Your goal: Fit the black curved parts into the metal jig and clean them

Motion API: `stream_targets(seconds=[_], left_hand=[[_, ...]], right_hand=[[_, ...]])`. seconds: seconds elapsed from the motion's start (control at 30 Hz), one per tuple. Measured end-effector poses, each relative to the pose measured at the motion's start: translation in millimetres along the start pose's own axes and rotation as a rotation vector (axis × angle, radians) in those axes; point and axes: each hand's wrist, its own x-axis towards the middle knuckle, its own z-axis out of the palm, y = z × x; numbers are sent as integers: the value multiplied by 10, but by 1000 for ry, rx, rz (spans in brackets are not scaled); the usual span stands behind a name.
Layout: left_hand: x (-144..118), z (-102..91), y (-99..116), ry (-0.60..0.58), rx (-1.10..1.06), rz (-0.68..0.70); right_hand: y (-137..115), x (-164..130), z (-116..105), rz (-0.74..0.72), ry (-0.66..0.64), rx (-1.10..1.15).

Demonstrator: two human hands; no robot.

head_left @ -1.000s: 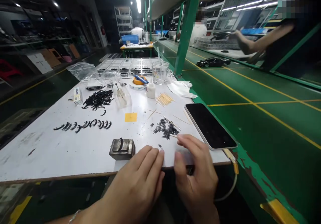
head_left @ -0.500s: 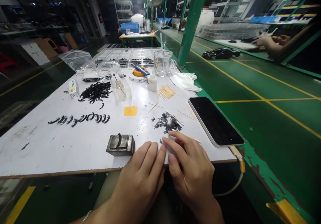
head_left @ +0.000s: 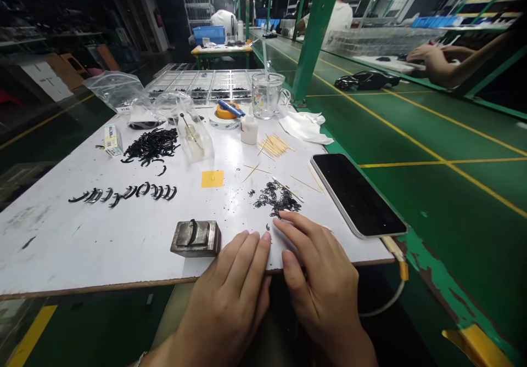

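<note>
My left hand (head_left: pixel 236 284) rests at the table's front edge, fingers stretched out flat side by side, with nothing visible in it. My right hand (head_left: pixel 323 271) is beside it with its fingers apart; its fingertips reach the near edge of a pile of small black parts (head_left: pixel 274 197). One small black piece (head_left: pixel 268 227) lies by itself between the two hands' fingertips. To the left of my left hand sits a metal block (head_left: pixel 195 239) with a curved black strip (head_left: pixel 192 231) on top. A cotton swab (head_left: pixel 288 189) lies across the pile.
A phone (head_left: pixel 357 194) lies on the right. Further back are toothpicks (head_left: pixel 275 146), a small white bottle (head_left: pixel 248 130), a glass mug (head_left: pixel 267 99) and a heap of black curved strips (head_left: pixel 152 145). A row of strips (head_left: pixel 123 192) lies left. A co-worker's hand (head_left: pixel 428 57) shows far right.
My right hand has drawn slightly to the right, so its fingertips are further from my left hand's. The view has shifted a little. The block has stayed in place.
</note>
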Motion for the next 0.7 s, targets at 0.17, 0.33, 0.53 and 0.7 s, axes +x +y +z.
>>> stream_targets(seconds=[0.17, 0.33, 0.53, 0.7], left_hand=[[27, 2, 42, -18, 29, -20], [4, -34, -7, 6, -21, -5], [-73, -156, -125, 35, -122, 58], [-71, -157, -134, 119, -100, 92]], right_hand=[[8, -14, 6, 6, 4, 12], [-5, -15, 10, 10, 12, -19], [-23, -5, 22, 21, 17, -30], [-30, -32, 33, 22, 57, 33]])
